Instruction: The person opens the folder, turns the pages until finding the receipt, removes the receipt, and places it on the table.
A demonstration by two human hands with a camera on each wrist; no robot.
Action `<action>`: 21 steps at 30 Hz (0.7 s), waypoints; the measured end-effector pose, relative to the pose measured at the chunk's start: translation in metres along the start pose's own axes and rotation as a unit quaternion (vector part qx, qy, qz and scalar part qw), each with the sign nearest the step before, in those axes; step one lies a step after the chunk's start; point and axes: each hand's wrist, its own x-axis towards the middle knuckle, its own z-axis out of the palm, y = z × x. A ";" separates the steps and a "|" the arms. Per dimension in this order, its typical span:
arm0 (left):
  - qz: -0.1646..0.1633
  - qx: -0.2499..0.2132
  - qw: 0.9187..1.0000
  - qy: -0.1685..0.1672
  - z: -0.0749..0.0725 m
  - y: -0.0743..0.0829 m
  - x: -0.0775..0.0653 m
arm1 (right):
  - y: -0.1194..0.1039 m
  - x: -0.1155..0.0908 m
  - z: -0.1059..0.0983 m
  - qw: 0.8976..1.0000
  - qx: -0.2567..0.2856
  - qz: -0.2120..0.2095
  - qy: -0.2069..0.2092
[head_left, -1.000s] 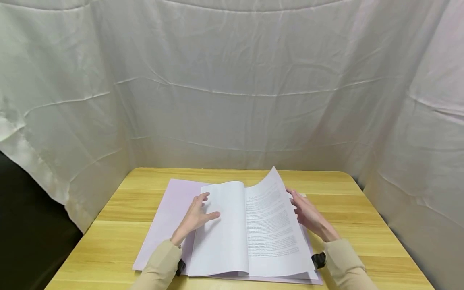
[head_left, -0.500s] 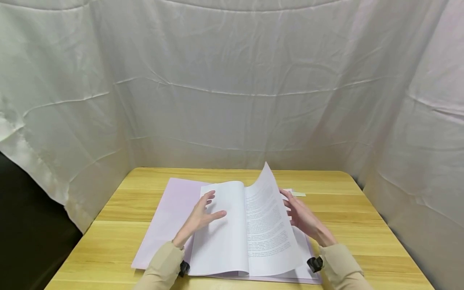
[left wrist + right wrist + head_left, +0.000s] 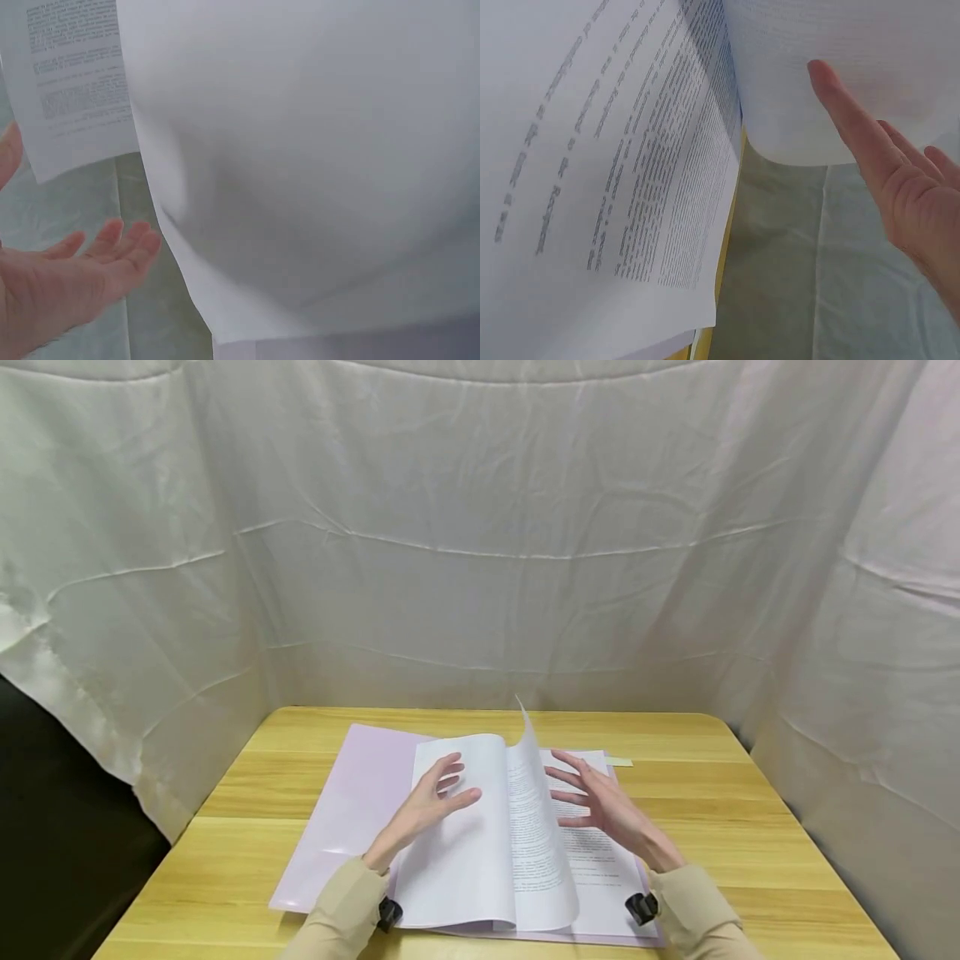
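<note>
Lilac folder [image 3: 367, 777] lies open on the wooden table [image 3: 750, 827]; turned pages [image 3: 457, 843] overlap its left cover, printed sheet [image 3: 603, 897] lies on its right side, raised page [image 3: 534, 847] stands curled up between them, top corner highest; right hand [image 3: 609, 797] has fingers spread at the page's right edge, over the folder's right side; fingertip contact is hard to tell, page and fingers overlap in view; left hand [image 3: 430, 802] is spread too, thumb apart, above the turned pages, pinching nothing; likely risk: page slips off the right fingertips and flops back, since nothing visibly grips it; it could also crease if pushed unevenly, the top corner being already bent; left hand probably stands in the way of the page lying flat on the folder's left side; pale strip [image 3: 619, 762] just beyond the folder's far right corner, out of the way; black wrist camera [image 3: 641, 907] near the folder's near right corner could snag paper; curtain [image 3: 480, 610] hangs behind, well apart from the folder.
</note>
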 end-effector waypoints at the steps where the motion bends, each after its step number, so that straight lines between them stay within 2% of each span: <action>1: -0.001 -0.005 1.000 -0.005 0.001 0.001 0.001 | 0.000 0.001 0.001 1.000 0.002 -0.001 -0.003; 11: 0.006 -0.054 0.996 -0.068 0.011 0.005 0.010 | 0.003 0.008 0.007 1.000 0.008 0.006 -0.016; 17: 0.000 -0.082 0.994 -0.076 0.016 0.009 0.012 | 0.005 0.012 0.010 1.000 0.001 0.005 -0.029; 21: -0.011 -0.070 0.995 -0.066 0.017 0.010 0.013 | 0.006 0.013 0.011 0.999 -0.002 0.003 -0.032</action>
